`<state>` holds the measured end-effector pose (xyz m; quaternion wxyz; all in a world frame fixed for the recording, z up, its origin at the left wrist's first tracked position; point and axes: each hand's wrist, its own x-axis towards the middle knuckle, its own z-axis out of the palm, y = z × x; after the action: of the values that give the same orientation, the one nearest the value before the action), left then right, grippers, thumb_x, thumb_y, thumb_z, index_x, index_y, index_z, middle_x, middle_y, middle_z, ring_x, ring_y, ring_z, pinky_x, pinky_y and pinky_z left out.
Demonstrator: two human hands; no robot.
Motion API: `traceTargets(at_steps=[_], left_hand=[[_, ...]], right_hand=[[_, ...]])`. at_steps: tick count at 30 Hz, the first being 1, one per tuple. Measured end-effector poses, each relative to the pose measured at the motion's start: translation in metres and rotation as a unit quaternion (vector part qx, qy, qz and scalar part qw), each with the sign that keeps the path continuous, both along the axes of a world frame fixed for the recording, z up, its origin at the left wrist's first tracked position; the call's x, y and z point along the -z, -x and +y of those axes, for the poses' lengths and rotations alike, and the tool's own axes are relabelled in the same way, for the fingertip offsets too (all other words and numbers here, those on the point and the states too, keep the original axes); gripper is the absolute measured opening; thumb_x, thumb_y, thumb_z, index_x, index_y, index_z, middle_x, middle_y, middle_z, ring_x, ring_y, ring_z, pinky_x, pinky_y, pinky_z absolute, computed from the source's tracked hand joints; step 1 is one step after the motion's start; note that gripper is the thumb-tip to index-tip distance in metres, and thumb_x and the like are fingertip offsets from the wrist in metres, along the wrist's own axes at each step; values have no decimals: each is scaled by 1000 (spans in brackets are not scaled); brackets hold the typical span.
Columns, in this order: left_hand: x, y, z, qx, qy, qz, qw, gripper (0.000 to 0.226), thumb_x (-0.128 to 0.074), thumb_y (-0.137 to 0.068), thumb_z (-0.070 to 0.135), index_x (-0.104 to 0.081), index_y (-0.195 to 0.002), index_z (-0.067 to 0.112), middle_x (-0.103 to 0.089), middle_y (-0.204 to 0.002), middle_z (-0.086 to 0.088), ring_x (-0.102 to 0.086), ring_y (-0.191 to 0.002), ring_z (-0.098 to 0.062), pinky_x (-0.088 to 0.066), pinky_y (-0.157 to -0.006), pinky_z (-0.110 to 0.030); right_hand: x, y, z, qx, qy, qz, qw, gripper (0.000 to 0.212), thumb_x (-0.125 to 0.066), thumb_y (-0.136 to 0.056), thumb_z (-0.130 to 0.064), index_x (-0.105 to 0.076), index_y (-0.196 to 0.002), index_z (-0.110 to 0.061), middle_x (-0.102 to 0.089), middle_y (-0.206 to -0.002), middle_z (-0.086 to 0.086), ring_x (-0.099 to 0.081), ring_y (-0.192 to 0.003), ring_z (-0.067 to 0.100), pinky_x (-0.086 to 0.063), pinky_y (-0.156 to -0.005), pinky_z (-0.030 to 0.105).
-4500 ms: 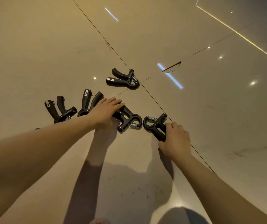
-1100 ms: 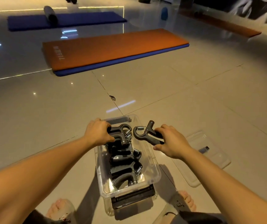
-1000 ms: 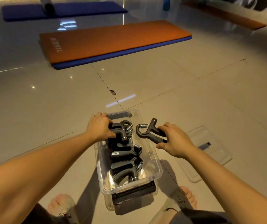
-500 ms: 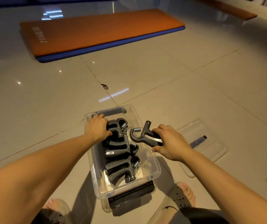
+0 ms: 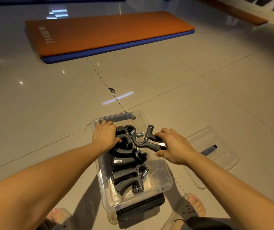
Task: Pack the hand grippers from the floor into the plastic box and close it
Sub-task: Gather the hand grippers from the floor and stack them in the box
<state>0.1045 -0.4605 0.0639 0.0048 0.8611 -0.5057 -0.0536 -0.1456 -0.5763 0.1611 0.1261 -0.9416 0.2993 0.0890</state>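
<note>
A clear plastic box (image 5: 166,181) stands open on the floor between my feet, with several black hand grippers (image 5: 128,178) stacked inside. My left hand (image 5: 105,136) reaches into the far end of the box and is closed on a hand gripper (image 5: 124,132) lying there. My right hand (image 5: 174,146) holds another black hand gripper (image 5: 145,141) by its handles, just above the box's right rim, spring end pointing left. The clear lid (image 5: 215,156) lies flat on the floor to the right of the box.
An orange and blue exercise mat (image 5: 106,33) lies farther off on the tiled floor. My sandalled feet (image 5: 192,206) flank the box's near end. A black object (image 5: 141,208) sits under the box's near edge. A chipped tile joint (image 5: 111,90) lies ahead.
4.5 s ago both hands were picking grippers off the floor. Over the last second both hands have lowered their grippers toward the box, and my view has tipped down.
</note>
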Motion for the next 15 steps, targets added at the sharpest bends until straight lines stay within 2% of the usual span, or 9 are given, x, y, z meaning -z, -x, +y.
traceTargets(at_steps=[15], left_hand=[[-7, 3, -4, -6, -17, -13, 1000, 57, -74, -77, 63, -71, -113, 18, -63, -115, 0, -53, -114, -23, -44, -99, -40]], right_hand=[[-6, 4, 8, -4, 12, 3, 1000, 69, -75, -82, -49, -48, -142, -25, -51, -122, -6, -45, -113, 18, -46, -93, 37]])
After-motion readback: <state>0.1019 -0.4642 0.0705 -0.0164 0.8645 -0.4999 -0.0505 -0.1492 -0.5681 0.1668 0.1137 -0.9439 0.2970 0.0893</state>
